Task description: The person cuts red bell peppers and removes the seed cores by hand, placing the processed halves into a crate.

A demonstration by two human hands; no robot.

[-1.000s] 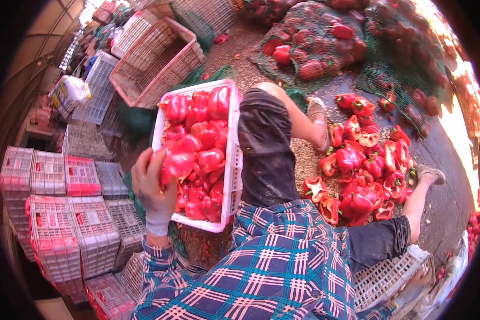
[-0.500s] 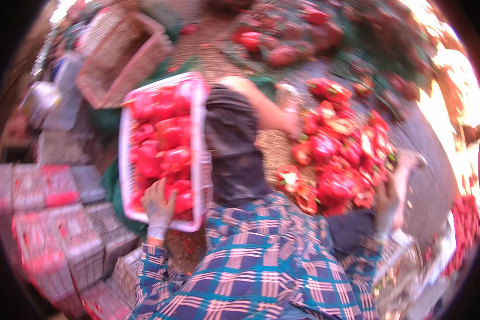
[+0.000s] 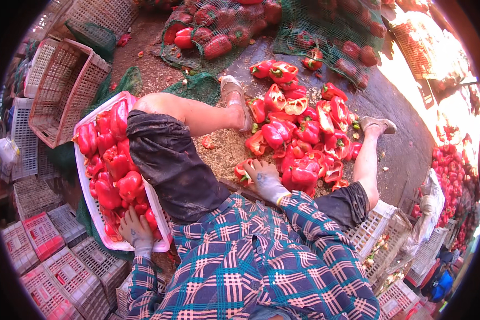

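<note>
Nearest me: plaid shirt (image 3: 250,261), seated person, both hands low and apart, left thigh (image 3: 170,170) between them. Key relation: cut pepper piece (image 3: 241,169) sits just off the right hand (image 3: 268,180), at its fingertips, on its left side, at the near left edge of the pepper pile (image 3: 304,173). Right hand is clearly the nearer one; left is across the thigh. Piece's long axis: can't read it, fingers cover part.

Right hand: back up, fingers part-spread, tips at the piece. Pinched or only touching? Can't tell, thumb not readable.

Left hand (image 3: 136,230): fingers loosely spread over whole red peppers (image 3: 114,165) at the near end of the white-pink crate (image 3: 160,213). No pinch that I can see. Crate is left of the thigh, long axis running away from the body, far end leaning left; heaped with peppers.

Pile spreads ahead and right of the right hand, between the two lower legs, many pieces cut, hollow insides showing.

Further out: stacked crates (image 3: 64,272) left, pink crate (image 3: 64,96) tipped beyond the filled one, green mesh sack (image 3: 218,32) of peppers at the far side.
</note>
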